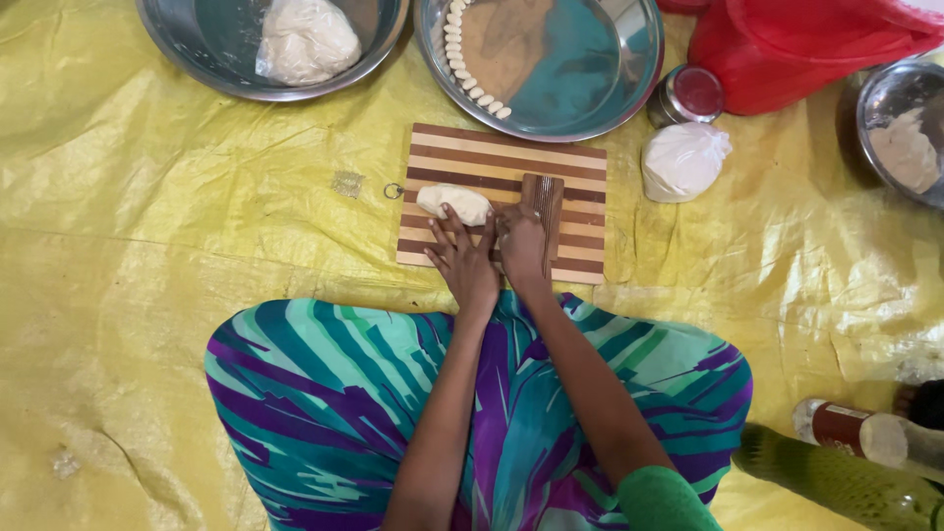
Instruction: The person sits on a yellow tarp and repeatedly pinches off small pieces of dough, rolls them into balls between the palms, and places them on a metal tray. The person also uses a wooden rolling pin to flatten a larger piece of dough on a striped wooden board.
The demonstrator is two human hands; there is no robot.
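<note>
On the striped cutting board [575,172], the left hand [464,258] lies flat, fingers spread, fingertips touching the dough lump [453,203] at its 12 o'clock. The right hand [521,244] seems curled over the ridged wooden paddle [544,197], at 3 o'clock from the dough.

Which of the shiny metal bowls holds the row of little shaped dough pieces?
The middle bowl, just above the striped board. Its small pieces line the left rim; the left bowl holds one bagged lump.

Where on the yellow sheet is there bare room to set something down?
Free: the yellow sheet left of the striped board, below the left bowl. Crowded: above and right of the board, with the wide pan, tin and white bag.
</note>
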